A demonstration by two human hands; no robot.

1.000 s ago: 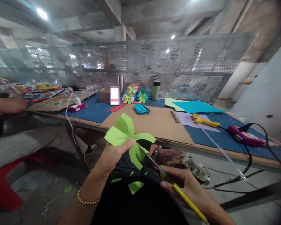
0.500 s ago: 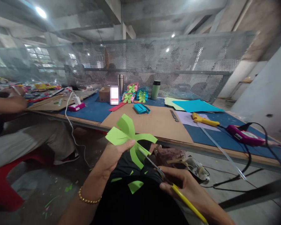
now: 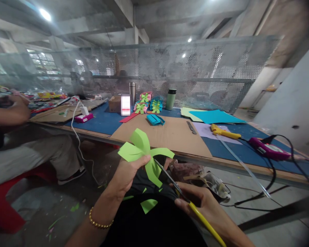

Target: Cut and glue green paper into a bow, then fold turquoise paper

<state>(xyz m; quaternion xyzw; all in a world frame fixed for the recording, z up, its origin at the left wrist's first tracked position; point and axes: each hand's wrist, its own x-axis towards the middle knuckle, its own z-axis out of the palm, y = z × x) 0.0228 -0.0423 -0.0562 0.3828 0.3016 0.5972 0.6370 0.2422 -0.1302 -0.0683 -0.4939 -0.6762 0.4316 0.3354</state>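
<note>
My left hand (image 3: pixel 127 173) pinches a lime-green paper cut-out (image 3: pixel 141 151) with several looped strips, holding it up above my lap. My right hand (image 3: pixel 203 206) grips yellow-handled scissors (image 3: pixel 185 199), whose blades reach into the lower strip of the green paper. Small green offcuts (image 3: pixel 148 204) lie on my dark lap below. A gold bracelet (image 3: pixel 99 223) circles my left wrist.
A long table (image 3: pixel 103 121) with a blue mat and a cardboard sheet (image 3: pixel 170 135) carries a teal box (image 3: pixel 154 119), finished gift boxes (image 3: pixel 148 103), a green flask (image 3: pixel 171 99), coloured paper (image 3: pixel 213 116) and two glue guns (image 3: pixel 267 149). Another person (image 3: pixel 12 144) sits at the left on a red chair.
The green paper and my left hand have shifted slightly right and down, and the scissor blades have moved further into the lower strip. The seated person's leg has shifted.
</note>
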